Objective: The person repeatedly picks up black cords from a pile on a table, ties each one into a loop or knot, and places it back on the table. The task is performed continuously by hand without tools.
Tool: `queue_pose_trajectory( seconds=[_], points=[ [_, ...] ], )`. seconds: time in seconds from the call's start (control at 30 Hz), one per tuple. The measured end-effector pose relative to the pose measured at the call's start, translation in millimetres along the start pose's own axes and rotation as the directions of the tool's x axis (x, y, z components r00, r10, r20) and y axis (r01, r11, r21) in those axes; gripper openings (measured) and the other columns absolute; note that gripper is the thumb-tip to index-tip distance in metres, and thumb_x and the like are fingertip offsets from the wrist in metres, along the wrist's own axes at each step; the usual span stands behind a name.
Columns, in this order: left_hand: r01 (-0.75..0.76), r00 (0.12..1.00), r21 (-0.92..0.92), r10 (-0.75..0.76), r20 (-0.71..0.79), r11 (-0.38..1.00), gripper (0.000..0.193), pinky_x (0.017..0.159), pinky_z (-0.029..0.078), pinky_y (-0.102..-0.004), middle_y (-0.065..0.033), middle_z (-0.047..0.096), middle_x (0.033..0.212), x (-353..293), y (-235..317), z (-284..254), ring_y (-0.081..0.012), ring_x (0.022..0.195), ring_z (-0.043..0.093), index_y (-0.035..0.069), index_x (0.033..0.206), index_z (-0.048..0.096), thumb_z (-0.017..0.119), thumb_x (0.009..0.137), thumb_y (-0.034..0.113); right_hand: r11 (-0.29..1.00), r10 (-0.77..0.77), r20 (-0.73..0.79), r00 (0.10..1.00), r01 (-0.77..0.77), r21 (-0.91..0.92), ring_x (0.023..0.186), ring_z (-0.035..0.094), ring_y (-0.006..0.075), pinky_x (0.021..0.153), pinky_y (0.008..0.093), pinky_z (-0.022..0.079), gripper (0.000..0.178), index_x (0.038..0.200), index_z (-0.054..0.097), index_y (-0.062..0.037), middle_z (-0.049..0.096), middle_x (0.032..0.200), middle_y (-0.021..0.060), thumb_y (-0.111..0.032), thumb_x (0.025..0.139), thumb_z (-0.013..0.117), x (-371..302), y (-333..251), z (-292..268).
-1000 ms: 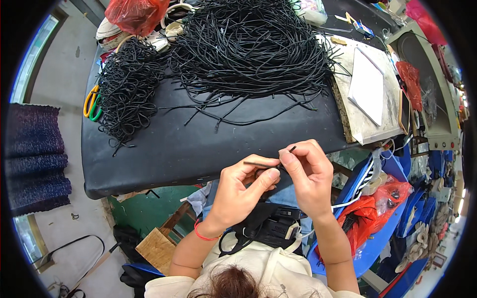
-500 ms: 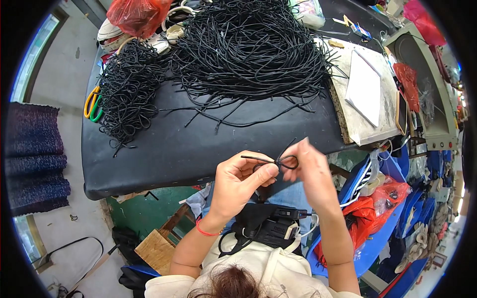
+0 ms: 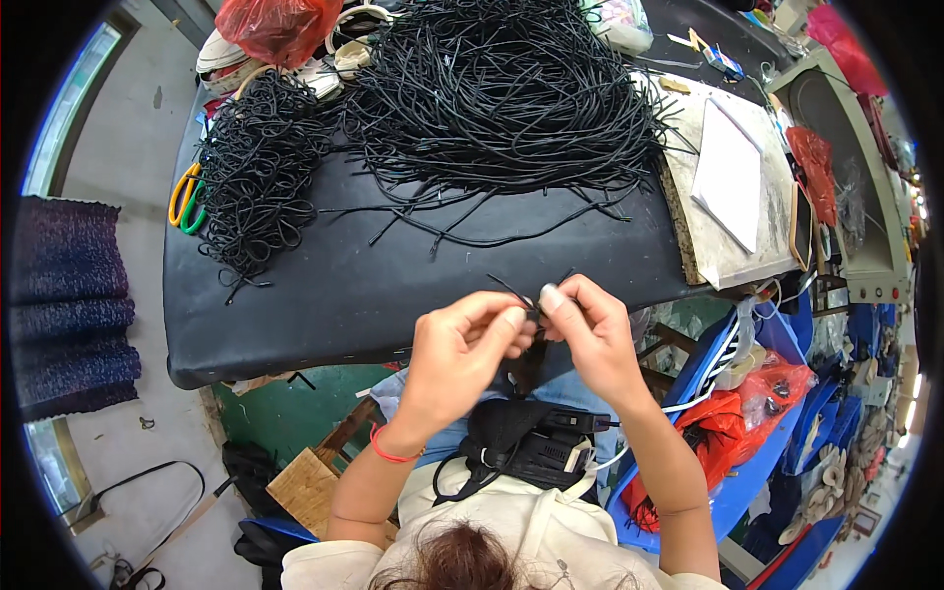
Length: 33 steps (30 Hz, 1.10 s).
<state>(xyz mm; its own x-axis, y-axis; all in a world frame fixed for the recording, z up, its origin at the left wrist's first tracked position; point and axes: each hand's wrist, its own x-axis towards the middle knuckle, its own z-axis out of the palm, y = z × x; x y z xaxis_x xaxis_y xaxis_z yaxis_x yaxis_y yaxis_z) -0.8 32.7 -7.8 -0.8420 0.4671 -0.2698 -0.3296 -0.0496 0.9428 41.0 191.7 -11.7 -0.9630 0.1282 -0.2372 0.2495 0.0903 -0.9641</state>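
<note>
A short black cord (image 3: 506,286) is held between my two hands over the near edge of the table; its ends poke out above my fingertips. My left hand (image 3: 462,344) pinches it from the left. From the right, my right hand (image 3: 594,334) pinches it close beside the left fingertips. My fingers hide most of the cord's middle, so its loops cannot be made out. Farther back lies a large heap of long black cords (image 3: 501,108). To its left is a smaller pile of looped, tied black cords (image 3: 258,172).
Scissors with yellow and green handles (image 3: 187,200) lie at the table's left edge. The black table (image 3: 324,315) carries red and clear bags at the back. On the right are a worn board (image 3: 723,197) with white paper, a phone (image 3: 800,228) and a blue bin (image 3: 767,442) holding red bags.
My right hand has come in from an open, blurred position to pinch the cord beside my left. The bow loops seen earlier are now covered by my fingers.
</note>
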Motion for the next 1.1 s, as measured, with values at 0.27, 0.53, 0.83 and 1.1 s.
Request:
queue_pose_trajectory(
  seconds=[0.27,0.53,0.83,1.1],
  points=[
    [0.131,0.990,-0.240,-0.117,0.074,0.962,0.065,0.075,0.054,-0.0320,-0.0178,0.062,0.098,3,1,-14,-0.0239,0.084,0.064,-0.010,0.107,0.055,0.021,0.096,0.045,0.916,0.051,0.056,0.997,-0.069,0.394,0.070,0.054,0.0129,0.063,0.0249,0.043,0.056,0.095,0.057,0.0025,0.058,0.082,0.0083,-0.044,0.097,0.027,0,2,-3],
    [0.084,0.996,-0.254,-0.082,0.018,0.963,0.071,0.076,0.053,-0.0345,-0.0188,0.061,0.099,-6,-2,-15,-0.0257,0.086,0.064,-0.010,0.106,0.055,0.016,0.095,0.049,0.925,0.072,0.047,0.996,-0.084,0.371,0.070,0.054,0.0111,0.064,0.0235,0.044,0.055,0.097,0.058,0.0031,0.058,0.082,0.0081,-0.043,0.097,0.029,-5,1,-1],
    [-0.038,0.999,-0.208,0.033,-0.029,0.977,0.023,0.070,0.051,-0.0249,-0.0100,0.063,0.091,-12,-10,-7,-0.0133,0.077,0.061,-0.006,0.104,0.058,0.059,0.086,0.008,0.952,0.062,0.121,0.991,-0.095,0.292,0.073,0.053,0.0057,0.063,0.0198,0.043,0.018,0.098,0.058,-0.0002,0.060,0.085,0.0020,-0.009,0.083,0.063,-10,-7,3],
    [-0.083,0.992,-0.289,0.053,-0.111,0.954,0.018,0.067,0.050,-0.0216,-0.0069,0.063,0.085,-14,-17,0,-0.0094,0.074,0.059,-0.005,0.098,0.061,0.062,0.083,0.003,0.966,-0.091,0.083,0.992,0.068,0.249,0.074,0.053,0.0077,0.062,0.0208,0.043,0.016,0.099,0.058,0.0019,0.058,0.085,0.0029,-0.006,0.085,0.059,-13,-4,15]
  ],
)
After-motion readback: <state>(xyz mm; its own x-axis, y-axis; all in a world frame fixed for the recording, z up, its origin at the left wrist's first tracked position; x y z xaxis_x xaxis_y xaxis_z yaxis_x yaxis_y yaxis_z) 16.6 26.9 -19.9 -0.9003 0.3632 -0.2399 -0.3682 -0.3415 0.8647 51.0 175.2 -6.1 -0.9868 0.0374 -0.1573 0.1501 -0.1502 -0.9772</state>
